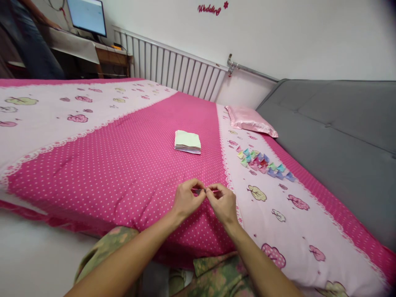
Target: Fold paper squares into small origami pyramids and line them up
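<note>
1. We hold a small pink paper piece (204, 191) between both hands, over the near edge of the bed (123, 165).
2. Our left hand (186, 199) pinches its left end; the grip is narrow, thumb and fingertips closed on the paper.
3. Our right hand (223, 202) pinches the right end the same way, fingers closed on it.
4. The piece's long axis runs left to right between the two grips; both hands are equally near, fingertips almost touching.
5. Ahead of the hands, well apart, lies a stack of paper squares (187, 142).
6. To the right, a cluster of folded coloured pieces (264, 164) lies on the pale border, near a pink pillow (250, 120).
</note>
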Action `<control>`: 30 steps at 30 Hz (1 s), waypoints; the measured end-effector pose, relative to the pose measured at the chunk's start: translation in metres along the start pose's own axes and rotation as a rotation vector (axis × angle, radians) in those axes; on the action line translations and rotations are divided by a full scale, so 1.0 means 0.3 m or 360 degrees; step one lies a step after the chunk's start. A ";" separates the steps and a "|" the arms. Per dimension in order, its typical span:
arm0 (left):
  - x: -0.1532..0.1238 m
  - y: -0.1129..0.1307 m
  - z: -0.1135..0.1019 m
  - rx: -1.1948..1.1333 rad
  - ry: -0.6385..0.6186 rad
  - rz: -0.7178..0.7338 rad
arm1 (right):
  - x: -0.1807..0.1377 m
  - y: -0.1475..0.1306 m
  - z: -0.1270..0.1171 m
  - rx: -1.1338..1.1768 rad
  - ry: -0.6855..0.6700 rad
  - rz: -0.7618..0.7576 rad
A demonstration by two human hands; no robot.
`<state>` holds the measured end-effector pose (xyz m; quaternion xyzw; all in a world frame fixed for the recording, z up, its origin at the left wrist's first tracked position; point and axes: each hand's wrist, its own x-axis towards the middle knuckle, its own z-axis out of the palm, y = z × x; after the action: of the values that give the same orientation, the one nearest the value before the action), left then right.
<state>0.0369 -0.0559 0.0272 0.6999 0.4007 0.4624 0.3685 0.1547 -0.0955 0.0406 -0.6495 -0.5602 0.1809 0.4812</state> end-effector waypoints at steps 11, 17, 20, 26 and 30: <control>0.006 -0.001 0.001 -0.0266 0.0034 -0.0135 | 0.014 0.031 0.008 0.0323 -0.0052 0.0147; 0.022 -0.003 0.002 -0.0645 0.0124 -0.0293 | 0.021 0.048 0.013 0.0667 -0.0011 0.0276; 0.033 -0.007 -0.001 -0.0747 0.0139 -0.0316 | 0.025 0.045 0.014 0.0839 -0.0021 0.0393; 0.049 -0.024 -0.010 -0.0871 0.0176 -0.0374 | 0.027 0.027 0.006 0.0938 -0.0084 0.0445; 0.055 -0.027 -0.018 -0.0927 0.0184 -0.0416 | 0.028 0.023 0.003 0.0957 -0.0158 0.0447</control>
<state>0.0342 -0.0370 0.0276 0.4803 0.3585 0.5452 0.5861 0.1605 -0.0870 0.0369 -0.5396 -0.4096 0.4341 0.5938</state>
